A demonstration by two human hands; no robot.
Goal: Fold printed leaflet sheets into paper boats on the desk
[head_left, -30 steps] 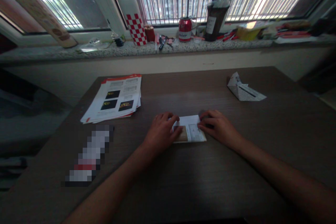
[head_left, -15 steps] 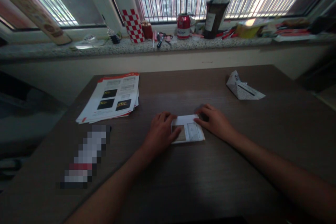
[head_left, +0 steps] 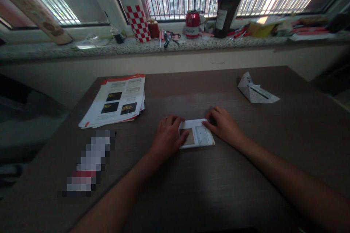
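Note:
A small folded sheet of printed paper [head_left: 201, 134] lies on the brown table in front of me. My left hand [head_left: 170, 133] holds its left side, the thumb across the printed face and the fingers bent at the top left corner. At the top right corner, my right hand [head_left: 222, 122] has the paper's edge by the thumb, with the index finger curled close to it. The paper's lower right corner lifts slightly. Part of its left edge is hidden under my left hand.
A stack of printed sheets [head_left: 120, 98] lies at the table's back left, with a pixelated object [head_left: 90, 164] nearer me. A folded paper shape [head_left: 257, 91] stands at the back right. The windowsill [head_left: 197, 45] holds a red can [head_left: 192, 25], a dark cup [head_left: 225, 16] and a checkered bottle [head_left: 138, 22].
The view has shifted slightly. Both hands stay at the folded paper in nearly the same pose, and its lower right corner looks slightly more curved.

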